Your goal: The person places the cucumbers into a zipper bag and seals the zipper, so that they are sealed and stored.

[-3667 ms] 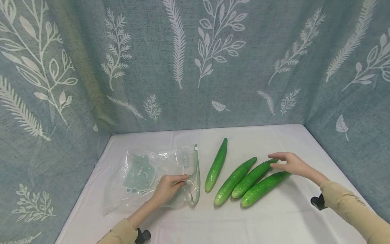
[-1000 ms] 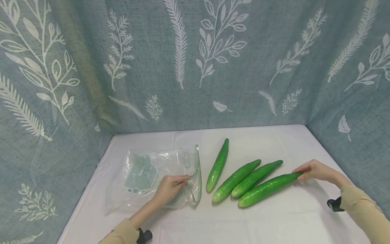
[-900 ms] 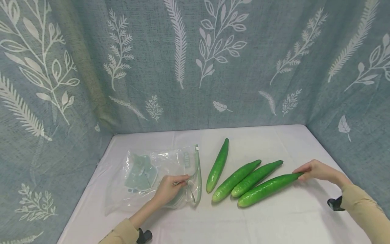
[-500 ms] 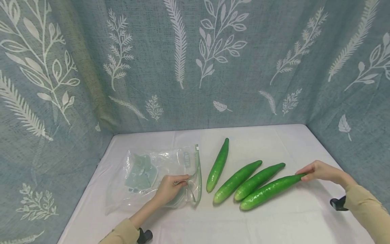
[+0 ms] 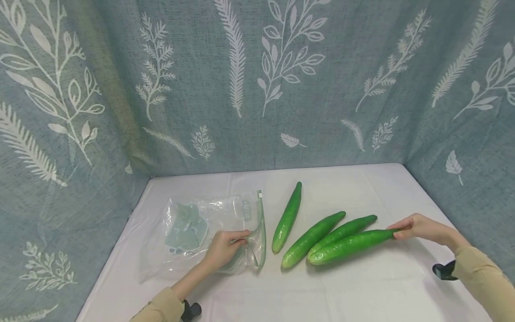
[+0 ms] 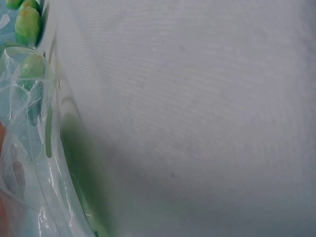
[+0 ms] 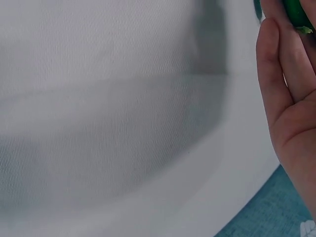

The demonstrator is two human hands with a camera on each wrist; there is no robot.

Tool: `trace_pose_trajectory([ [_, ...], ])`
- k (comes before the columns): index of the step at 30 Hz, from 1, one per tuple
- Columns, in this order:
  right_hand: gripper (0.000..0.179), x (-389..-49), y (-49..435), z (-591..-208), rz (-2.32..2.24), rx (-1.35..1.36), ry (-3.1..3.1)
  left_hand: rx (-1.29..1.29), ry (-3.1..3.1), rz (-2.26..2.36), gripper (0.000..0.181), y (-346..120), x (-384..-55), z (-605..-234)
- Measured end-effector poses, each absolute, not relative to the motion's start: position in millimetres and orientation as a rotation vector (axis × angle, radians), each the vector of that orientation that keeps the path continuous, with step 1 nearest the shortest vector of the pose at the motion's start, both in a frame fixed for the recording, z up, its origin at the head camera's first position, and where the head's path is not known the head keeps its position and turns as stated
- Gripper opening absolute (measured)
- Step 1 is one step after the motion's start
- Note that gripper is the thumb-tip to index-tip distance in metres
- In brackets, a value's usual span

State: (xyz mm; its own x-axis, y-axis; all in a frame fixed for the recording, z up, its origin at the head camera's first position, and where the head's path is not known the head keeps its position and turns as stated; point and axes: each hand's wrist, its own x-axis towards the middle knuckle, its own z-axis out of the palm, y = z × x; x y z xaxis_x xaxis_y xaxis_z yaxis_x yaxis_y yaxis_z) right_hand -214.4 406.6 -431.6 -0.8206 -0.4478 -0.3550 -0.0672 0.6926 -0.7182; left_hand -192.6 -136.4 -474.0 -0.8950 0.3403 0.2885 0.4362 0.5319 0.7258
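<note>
My left hand [image 5: 223,248] pinches the edge of a clear zip bag [image 5: 221,210] near its green-lined mouth, which faces right. The bag lies flat, with a pale green print on it. With fingers and thumb, my right hand [image 5: 422,228] holds a cucumber [image 5: 350,247] by its narrow dark end. Its blunt end overlaps the neighbouring cucumber [image 5: 352,229]. Two more cucumbers lie to the left, a middle one [image 5: 314,239] and one by the bag mouth [image 5: 287,219]. In the right wrist view, the held cucumber's stem end [image 7: 302,27] shows between the fingers.
All of this is on a white-covered table [image 5: 281,295]. A blue-green curtain [image 5: 257,89] with white leaf patterns stands behind the table and on both sides. A black wrist device [image 5: 444,270] shows below the right sleeve.
My right hand, earlier over the cucumbers' narrow ends, has taken the rightmost one. Its blunt end has just swung left and away from me, over its neighbour. My left hand keeps its place.
</note>
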Motion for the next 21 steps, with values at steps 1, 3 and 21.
trace_pose_trajectory([
  [1, 0.042, -214.5, 405.8, -431.7, -0.989, -0.394, 2.386, -0.673, -2.649, -1.305, 0.025, -136.2, -192.6, -474.1],
  [3, 0.042, -214.8, 404.2, -432.3, -1.0, -0.389, 2.384, -0.671, -2.649, -1.303, 0.025, -136.1, -192.4, -474.0],
  [21, 0.04, -213.8, 389.6, -437.5, -1.066, -0.404, 2.355, -0.636, -2.672, -1.303, 0.025, -134.2, -191.2, -472.1],
])
